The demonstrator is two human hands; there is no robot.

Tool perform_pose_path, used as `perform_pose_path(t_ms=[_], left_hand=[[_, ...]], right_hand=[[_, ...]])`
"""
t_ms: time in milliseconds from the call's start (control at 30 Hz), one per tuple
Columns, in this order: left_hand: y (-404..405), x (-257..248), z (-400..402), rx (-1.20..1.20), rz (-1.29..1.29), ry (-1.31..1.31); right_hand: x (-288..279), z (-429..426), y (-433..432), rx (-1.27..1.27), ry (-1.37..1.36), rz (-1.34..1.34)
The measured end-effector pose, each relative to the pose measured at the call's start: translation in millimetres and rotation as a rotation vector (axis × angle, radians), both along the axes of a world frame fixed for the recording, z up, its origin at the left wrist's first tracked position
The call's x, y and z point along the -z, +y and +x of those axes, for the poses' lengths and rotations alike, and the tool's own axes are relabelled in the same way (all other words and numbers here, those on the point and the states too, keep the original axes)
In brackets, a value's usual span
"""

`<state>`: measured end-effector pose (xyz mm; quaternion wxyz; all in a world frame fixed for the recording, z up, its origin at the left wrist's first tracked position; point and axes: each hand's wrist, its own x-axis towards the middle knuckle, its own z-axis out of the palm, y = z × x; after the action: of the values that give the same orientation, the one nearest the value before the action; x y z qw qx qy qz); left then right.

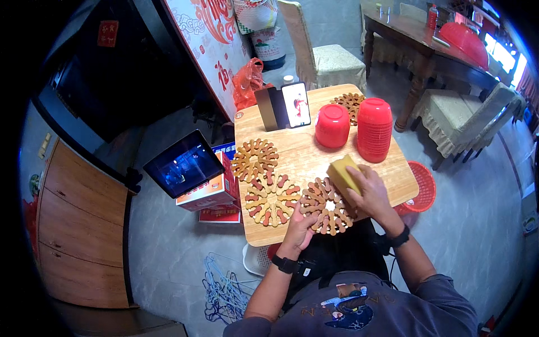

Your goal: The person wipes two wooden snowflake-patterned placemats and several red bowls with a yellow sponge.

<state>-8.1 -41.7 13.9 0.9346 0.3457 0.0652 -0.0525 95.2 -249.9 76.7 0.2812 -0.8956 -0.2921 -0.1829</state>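
My left hand grips the left edge of a round wooden trivet at the table's near side. My right hand holds a yellow sponge against or just over that trivet's right edge; the exact contact is hidden. The trivet is a ring of brown bone-shaped pieces around an open centre. To its left lies a trivet in yellow and reddish brown, and beyond that a brown trivet. Another brown trivet lies at the far side, partly covered by red bowls.
An upturned red bowl and a tall stack of red bowls stand on the wooden table. A phone leans at the back. Left is a tablet on boxes; a red basket stands right, and hangers lie on the floor.
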Motion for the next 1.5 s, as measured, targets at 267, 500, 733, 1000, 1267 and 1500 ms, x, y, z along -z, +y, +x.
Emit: perform_pose_path(t_ms=[267,500,733,1000,1267,1500], left_hand=[[11,6,-4,0.003,0.000,0.027],[0,-3,0,-0.030,-0.015,-0.017],[2,2,0,-0.040,0.020,-0.012],[1,-3,0,-0.026,0.013,-0.028],[7,5,-4,-0.002,0.034,0.017],[-1,-3,-1,-0.040,-0.001,-0.033]], right_hand=[[-27,-46,7,-0.384,0.137,-0.178],[-21,-31,-47,-0.120,0.243,-0.035],[-4,-45,19,-0.220,0.100,-0.004],[-8,-4,9,-0.051,0.160,-0.037],[-28,-43,25,-0.410,0.128,-0.052],[-15,-29,-42,-0.045,0.174,-0.153]])
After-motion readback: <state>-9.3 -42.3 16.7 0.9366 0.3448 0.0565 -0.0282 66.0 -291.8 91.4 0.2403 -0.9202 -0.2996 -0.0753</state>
